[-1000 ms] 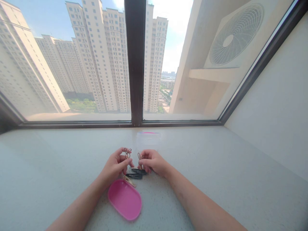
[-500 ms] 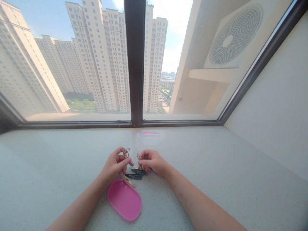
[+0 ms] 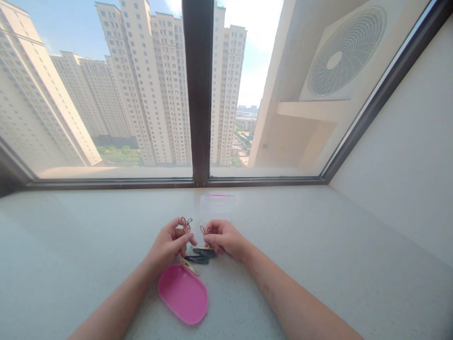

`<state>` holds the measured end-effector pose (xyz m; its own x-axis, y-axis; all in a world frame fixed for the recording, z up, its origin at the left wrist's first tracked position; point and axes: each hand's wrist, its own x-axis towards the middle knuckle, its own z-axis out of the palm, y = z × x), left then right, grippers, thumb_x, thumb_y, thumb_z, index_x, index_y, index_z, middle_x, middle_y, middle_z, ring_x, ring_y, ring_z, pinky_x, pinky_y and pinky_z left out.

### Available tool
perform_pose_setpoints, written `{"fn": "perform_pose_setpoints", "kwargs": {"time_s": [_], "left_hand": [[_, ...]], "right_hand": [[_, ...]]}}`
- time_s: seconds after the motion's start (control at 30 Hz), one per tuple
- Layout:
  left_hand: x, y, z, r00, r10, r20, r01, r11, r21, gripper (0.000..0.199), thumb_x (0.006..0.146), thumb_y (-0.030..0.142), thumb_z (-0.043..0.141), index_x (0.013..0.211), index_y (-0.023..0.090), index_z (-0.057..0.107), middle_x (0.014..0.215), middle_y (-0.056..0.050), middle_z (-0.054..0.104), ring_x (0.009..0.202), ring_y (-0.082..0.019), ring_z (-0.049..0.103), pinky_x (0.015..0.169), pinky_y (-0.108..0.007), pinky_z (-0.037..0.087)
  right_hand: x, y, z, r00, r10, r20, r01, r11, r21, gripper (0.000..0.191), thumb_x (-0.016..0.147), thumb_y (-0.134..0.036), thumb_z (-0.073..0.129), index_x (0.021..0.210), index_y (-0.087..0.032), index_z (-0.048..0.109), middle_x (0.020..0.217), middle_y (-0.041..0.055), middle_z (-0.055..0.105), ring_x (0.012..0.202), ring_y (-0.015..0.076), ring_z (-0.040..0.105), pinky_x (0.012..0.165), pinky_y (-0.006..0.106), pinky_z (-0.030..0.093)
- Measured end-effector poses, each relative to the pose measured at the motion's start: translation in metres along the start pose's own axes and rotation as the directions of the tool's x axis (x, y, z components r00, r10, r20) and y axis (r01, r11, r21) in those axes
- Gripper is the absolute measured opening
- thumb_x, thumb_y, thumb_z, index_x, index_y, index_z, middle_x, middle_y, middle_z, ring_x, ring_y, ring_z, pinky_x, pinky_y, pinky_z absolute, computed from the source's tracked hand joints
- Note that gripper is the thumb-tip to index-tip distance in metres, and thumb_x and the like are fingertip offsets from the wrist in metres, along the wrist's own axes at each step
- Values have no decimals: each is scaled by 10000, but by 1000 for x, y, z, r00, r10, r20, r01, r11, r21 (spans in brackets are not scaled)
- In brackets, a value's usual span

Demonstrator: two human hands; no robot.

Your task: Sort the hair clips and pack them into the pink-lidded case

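The left hand [image 3: 173, 242] pinches a brown loop [image 3: 187, 227], the right hand [image 3: 226, 237] a second loop [image 3: 203, 230], just apart. Below lie black clips [image 3: 197, 259]; a gold clip [image 3: 191, 267] lies by the rim of a pink tray [image 3: 184, 297]. A clear box [image 3: 217, 206] stands behind, near the window frame [image 3: 200, 104].

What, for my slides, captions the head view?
Left hand and right hand hold brown loops near dark clips and a pink dish.

No text, label, brand, number or sign can be read, neither on the white air-conditioner unit with a round grille [image 3: 348, 52] at upper right nor on the tall beige tower blocks [image 3: 139, 85] at upper left.
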<state>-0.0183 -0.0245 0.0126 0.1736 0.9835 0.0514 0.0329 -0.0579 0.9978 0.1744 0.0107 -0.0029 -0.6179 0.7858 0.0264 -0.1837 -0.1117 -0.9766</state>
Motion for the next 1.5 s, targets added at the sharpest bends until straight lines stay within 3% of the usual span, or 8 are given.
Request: {"fn": "perform_pose_setpoints", "kwargs": {"time_s": [0.23,0.63,0.87,1.1,1.27,1.5], "left_hand": [[1,-1,0,1000,7,14,-7,1000,7,284,781,356,623,873,193,410,626,-16,684,353,-50,463,370,-142,268],[0,2,1,1000,-5,-1,5,1000,-6,302,755,383,641,869,194,434,614,-9,682,345,-64,470,366,-155,266],[1,-1,-1,1000,8,14,-8,1000,5,277,783,363,617,893,192,429,623,-15,686,348,-55,466,370,-148,264],[1,-1,-1,1000,10,19,-10,1000,2,265,793,350,609,894,193,421,619,-12,683,351,-59,467,374,-148,264],[0,2,1,1000,0,8,0,1000,6,288,773,373,624,873,191,425,620,-24,690,341,-66,465,368,-157,262],[0,4,2,1000,-6,-8,6,1000,-6,301,754,377,644,859,190,432,606,-21,683,340,-65,460,367,-157,254]], "right_hand": [[-1,-1,1,1000,6,-17,-6,1000,-9,262,676,-293,709,804,-157,525,562,-33,587,342,49,430,324,154,331],[0,-1,1,999,45,15,-45,999,-5,359,669,-373,726,855,-166,499,636,-23,596,437,124,603,353,181,444],[0,-1,1,1000,19,10,-19,1000,-10,368,653,-377,745,830,-160,506,526,-57,542,442,130,601,389,203,477],[1,-1,1,1000,20,-14,-20,1000,-18,425,573,-359,807,817,-151,528,574,-52,548,458,107,577,390,192,462],[2,0,0,1000,19,11,-20,1000,22,428,568,-328,811,841,-149,535,685,-20,596,458,94,570,365,183,457],[1,0,0,1000,6,10,-6,1000,23,415,571,-320,807,833,-145,537,685,-18,583,498,106,584,379,187,470]]}}
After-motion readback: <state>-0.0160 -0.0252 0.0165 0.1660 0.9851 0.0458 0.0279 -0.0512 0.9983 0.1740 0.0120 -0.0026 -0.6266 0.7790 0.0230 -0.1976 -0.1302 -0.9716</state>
